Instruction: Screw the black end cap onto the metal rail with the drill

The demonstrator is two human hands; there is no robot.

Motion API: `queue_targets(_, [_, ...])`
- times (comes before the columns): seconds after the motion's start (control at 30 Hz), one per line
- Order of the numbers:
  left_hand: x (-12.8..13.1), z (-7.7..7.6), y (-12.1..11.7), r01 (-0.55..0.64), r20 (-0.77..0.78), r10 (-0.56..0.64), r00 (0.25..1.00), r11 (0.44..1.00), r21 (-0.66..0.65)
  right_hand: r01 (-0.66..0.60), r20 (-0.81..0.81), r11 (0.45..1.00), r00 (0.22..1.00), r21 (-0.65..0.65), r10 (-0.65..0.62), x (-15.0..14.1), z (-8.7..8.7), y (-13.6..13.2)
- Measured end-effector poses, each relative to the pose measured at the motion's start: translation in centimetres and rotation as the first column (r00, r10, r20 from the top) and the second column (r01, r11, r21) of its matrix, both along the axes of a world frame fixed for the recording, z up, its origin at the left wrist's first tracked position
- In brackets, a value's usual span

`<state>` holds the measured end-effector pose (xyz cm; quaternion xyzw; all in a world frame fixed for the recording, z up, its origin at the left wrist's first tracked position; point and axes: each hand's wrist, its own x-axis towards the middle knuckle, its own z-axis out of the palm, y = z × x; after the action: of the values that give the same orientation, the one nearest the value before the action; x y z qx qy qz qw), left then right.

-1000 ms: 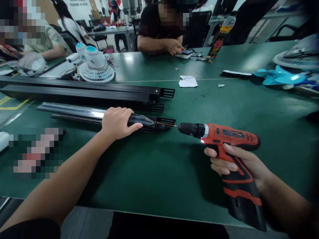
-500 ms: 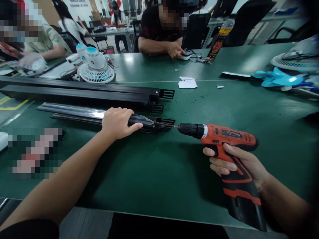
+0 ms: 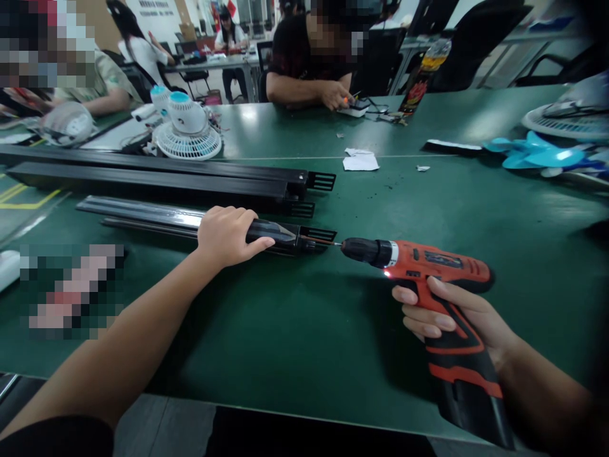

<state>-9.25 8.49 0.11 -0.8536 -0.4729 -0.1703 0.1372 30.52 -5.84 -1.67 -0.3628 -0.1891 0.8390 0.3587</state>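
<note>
My left hand [image 3: 228, 238] is wrapped over a long dark, shiny bar [image 3: 143, 211] lying on the green table, near its right end. Past my thumb, that end carries a black slotted bracket [image 3: 318, 235]. In my right hand [image 3: 457, 317] is an orange and black cordless drill [image 3: 442, 261], its handle gripped with the index finger by the trigger. The drill points left, and its long thin bit [image 3: 321, 240] reaches the bar's end beside the bracket. Whether the tip sits on a screw is hidden. A small light glows under the chuck.
Behind the bar lie two black beams [image 3: 157, 181] with slotted ends. A white fan [image 3: 188, 136], paper scraps [image 3: 360, 160], a bottle [image 3: 423, 76] and blue fan blades [image 3: 535, 151] are on the table [image 3: 304, 355]. A co-worker in black [image 3: 304, 70] sits across.
The view has shifted slightly. The drill's light, off half a second ago, is lit again. Both hands keep their grips, with the bit still at the bar's end.
</note>
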Motion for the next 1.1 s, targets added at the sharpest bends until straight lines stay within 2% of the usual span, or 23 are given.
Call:
queue_targets(0.43, [-0.08, -0.05, 0.19, 0.001, -0.005, -0.001, 1.0, 1.0, -0.004, -0.01, 0.054, 1.0, 0.999, 0.029, 0.008, -0.16, 0.0, -0.22])
queue_targets(1.1, [-0.16, -0.3, 0.11, 0.013, 0.01, -0.014, 1.0, 0.999, 0.034, -0.013, -0.078, 1.0, 0.997, 0.027, 0.015, 0.38, -0.78, 0.05])
